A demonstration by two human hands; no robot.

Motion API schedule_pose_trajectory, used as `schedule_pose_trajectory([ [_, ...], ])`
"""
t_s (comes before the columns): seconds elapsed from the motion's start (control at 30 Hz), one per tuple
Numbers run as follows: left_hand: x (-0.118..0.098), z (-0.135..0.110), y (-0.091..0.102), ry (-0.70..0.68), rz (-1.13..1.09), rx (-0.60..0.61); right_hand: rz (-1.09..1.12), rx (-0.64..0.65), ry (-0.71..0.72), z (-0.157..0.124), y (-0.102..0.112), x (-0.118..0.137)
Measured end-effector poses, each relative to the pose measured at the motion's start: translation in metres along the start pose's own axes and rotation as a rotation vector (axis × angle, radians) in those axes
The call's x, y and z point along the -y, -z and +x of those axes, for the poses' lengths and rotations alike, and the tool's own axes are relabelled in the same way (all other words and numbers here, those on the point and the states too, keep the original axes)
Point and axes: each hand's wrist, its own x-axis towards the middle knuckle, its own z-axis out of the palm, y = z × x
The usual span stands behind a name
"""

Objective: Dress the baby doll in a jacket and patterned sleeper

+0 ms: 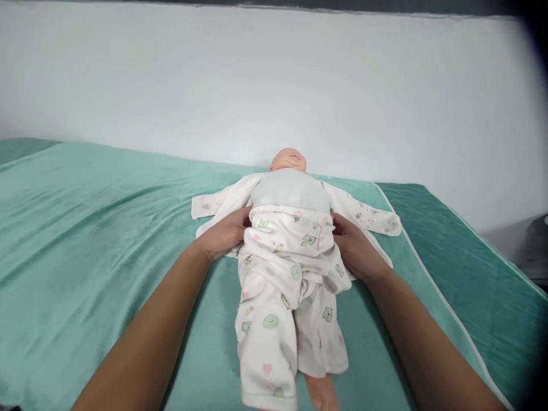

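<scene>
A baby doll [288, 160] lies on its back on a teal blanket [94, 228], head toward the wall. It wears white printed trousers [282, 285] pulled up to the waist, and an open white printed jacket [363, 214] is spread under its grey torso. My left hand [225, 234] grips the trousers' waistband at the doll's left-hand side in view. On the other side my right hand [355, 248] is closed on the waistband at the hip. One bare doll foot [321, 391] pokes out of a trouser leg at the bottom.
The teal blanket covers a bed that runs along a white wall [274, 85]. A darker green cover [471, 268] lies at the right, past the blanket's white-trimmed edge. The bed's right edge drops off at the far right.
</scene>
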Motion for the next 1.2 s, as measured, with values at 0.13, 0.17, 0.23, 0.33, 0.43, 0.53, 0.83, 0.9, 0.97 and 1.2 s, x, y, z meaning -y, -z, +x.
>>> schedule_pose_trajectory([
  [0.13, 0.005, 0.003, -0.005, -0.033, -0.054, -0.05, 0.044, 0.025, -0.069, 0.001, -0.001, 0.001],
  [0.17, 0.006, 0.004, -0.006, -0.051, -0.075, -0.06, 0.049, 0.042, -0.075, 0.001, -0.002, 0.002],
  [0.23, 0.007, 0.005, -0.009, -0.078, -0.103, -0.089, 0.05, 0.075, -0.078, 0.0, -0.003, 0.003],
  [0.33, 0.007, 0.005, -0.011, -0.071, -0.118, -0.099, 0.028, 0.084, -0.064, -0.001, -0.005, 0.004],
  [0.43, 0.007, 0.005, -0.011, -0.041, -0.127, -0.099, -0.028, 0.078, -0.017, -0.002, -0.006, 0.005],
  [0.53, 0.008, 0.007, -0.01, -0.01, -0.107, -0.157, -0.12, 0.042, 0.051, -0.002, -0.007, 0.004],
  [0.83, 0.01, 0.014, -0.015, -0.063, -0.063, -0.273, -0.398, -0.219, 0.239, 0.003, -0.003, -0.003],
  [0.9, 0.009, 0.014, -0.014, -0.076, -0.016, -0.277, -0.426, -0.225, 0.224, 0.003, -0.002, -0.002],
  [0.97, 0.008, 0.013, -0.013, -0.111, 0.076, -0.285, -0.437, -0.227, 0.198, 0.003, -0.002, -0.002],
  [1.2, 0.011, 0.011, -0.008, -0.141, 0.321, -0.32, -0.453, -0.278, 0.098, 0.002, -0.004, -0.003],
])
